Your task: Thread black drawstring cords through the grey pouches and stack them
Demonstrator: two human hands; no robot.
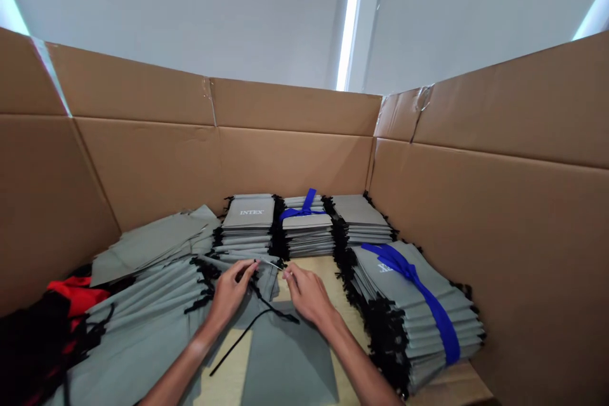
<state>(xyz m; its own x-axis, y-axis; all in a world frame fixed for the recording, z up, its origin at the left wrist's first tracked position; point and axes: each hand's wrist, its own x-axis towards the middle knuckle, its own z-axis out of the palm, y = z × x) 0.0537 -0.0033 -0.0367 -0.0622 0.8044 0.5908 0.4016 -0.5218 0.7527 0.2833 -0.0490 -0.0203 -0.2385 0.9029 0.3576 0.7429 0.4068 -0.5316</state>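
Observation:
A grey fabric drawstring bag (288, 355) lies flat on the table in front of me. My left hand (229, 292) pinches its top edge near the black cord (247, 330), which trails toward me. My right hand (308, 295) pinches the same edge a little to the right. Between the two hands a thin light strip or tool (271, 261) shows; I cannot make out what it is.
Stacks of grey bags surround the work spot: a fanned pile at left (143, 311), an INTEX-printed stack (247, 222), a blue-ribbon-tied stack (307, 225), another behind right (361, 216), a ribboned pile at right (419, 311). Cardboard walls (285, 139) enclose the table. Red and black fabric (71, 295) lies far left.

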